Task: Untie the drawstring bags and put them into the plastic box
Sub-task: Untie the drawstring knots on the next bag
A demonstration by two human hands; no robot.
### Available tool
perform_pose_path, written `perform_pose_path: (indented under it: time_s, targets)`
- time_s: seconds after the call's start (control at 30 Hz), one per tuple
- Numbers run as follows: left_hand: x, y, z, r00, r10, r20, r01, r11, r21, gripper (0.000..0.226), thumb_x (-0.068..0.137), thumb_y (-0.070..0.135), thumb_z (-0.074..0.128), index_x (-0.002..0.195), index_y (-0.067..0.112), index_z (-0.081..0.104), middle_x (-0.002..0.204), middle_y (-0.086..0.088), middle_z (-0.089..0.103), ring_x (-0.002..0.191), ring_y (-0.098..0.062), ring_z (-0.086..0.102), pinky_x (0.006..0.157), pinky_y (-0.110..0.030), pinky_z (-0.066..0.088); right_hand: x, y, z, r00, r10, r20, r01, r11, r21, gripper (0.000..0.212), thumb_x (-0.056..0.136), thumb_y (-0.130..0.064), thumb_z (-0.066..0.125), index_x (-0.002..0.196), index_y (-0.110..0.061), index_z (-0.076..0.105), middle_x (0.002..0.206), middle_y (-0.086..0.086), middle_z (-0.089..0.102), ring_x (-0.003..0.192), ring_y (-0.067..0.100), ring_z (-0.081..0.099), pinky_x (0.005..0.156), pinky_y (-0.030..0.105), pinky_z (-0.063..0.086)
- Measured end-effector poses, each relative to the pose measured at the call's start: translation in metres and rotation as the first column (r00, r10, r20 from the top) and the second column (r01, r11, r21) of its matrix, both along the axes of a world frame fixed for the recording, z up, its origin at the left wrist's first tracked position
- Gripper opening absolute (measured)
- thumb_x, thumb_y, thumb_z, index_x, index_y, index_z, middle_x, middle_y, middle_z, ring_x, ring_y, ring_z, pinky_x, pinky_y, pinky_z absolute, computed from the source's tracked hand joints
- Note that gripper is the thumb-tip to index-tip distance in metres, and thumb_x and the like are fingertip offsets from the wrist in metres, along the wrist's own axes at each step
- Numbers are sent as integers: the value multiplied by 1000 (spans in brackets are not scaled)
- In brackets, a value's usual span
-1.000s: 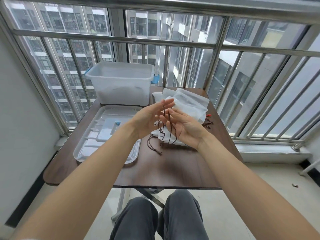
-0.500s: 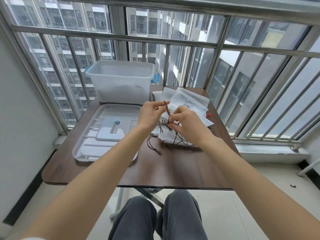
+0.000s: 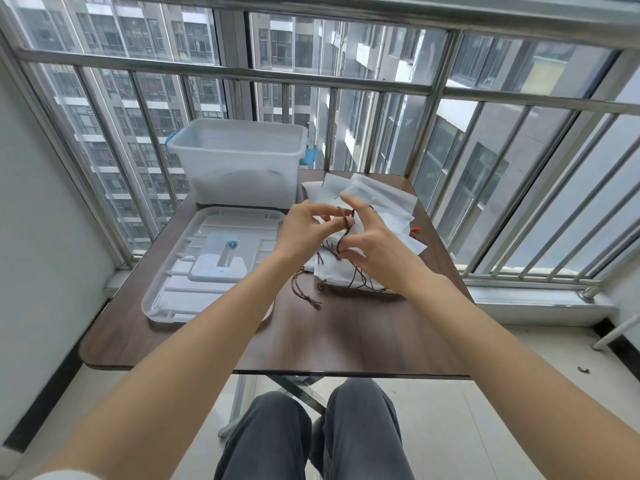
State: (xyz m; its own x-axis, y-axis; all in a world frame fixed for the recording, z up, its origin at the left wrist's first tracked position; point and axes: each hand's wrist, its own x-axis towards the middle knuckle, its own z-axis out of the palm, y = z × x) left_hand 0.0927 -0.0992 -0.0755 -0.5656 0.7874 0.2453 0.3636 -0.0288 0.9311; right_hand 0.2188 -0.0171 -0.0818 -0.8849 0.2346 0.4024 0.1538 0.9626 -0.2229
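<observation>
- Lid (image 3: 207, 265), 9 o'clock of the hands: flat on the table (image 3: 346, 341), out of the work.
- Plastic box (image 3: 239, 164), 11 o'clock: open, well apart from the hands; path to it looks free.
- Left hand (image 3: 301, 230): fingers curled, pinching the dark drawstring (image 3: 341, 242) just above the bags.
- Right hand (image 3: 370, 237): fingers partly spread, thumb and finger pinching the same cord lower down.
- Best to hold the knot steady with one hand and draw the loop out gently with the other.
- Drawstring bags (image 3: 377, 206), 1 o'clock: white pile; loose cords (image 3: 304, 289) at 6 o'clock could snag.
</observation>
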Motion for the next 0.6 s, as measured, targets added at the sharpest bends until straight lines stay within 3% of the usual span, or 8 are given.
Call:
perform_pose_path:
  time_s: [0.07,0.17,0.27,0.4,0.47,0.6]
  targets:
    - [-1,1,2,998,-42,-51,40,998,-50,13,75,24,76,87,27,73,77,7,48,60,-9,40,64,-24,38,-3,-1,0,999,30,-11,-30,999,21,13,81,-7,65,69,-5,68,144,27,33,127,40,43,101,29,32]
    - [-1,2,6,992,-69,-107,59,993,-100,10,77,14,71,77,24,71,78,10,49,55,-8,40,60,-22,37,-6,-2,0,1000,21,-12,-21,999,33,14,81,-5,64,68,-3,67,145,25,33,123,37,47,98,27,35]
    - [-4,0,7,997,-75,-32,72,993,-97,16,80,7,66,70,20,64,75,10,58,61,-7,51,65,-20,42,-4,-1,-3,998,-58,-23,58,998,11,11,85,-7,63,76,-3,67,150,18,27,134,33,36,101,37,42]
    - [-10,-5,5,992,-73,102,77,996,-43,18,85,8,63,70,19,60,69,3,60,63,-5,54,60,-15,40,-1,0,-3,979,-174,-107,172,985,-20,8,86,-10,63,80,-9,68,149,9,30,126,29,45,85,43,51]
    - [-13,-7,2,976,-55,211,57,998,0,18,86,9,62,70,18,59,67,4,58,62,-5,54,60,-16,39,-3,1,-4,974,-192,-119,186,981,-56,8,87,-10,63,82,-7,69,145,12,33,121,26,49,90,38,50]
    - [-17,-7,0,879,-40,476,-12,994,106,24,89,6,50,68,15,56,70,2,60,68,-8,56,66,-21,41,-4,3,-3,955,-257,-147,235,960,-149,8,88,-5,60,88,-2,68,138,15,38,117,21,52,94,14,32]
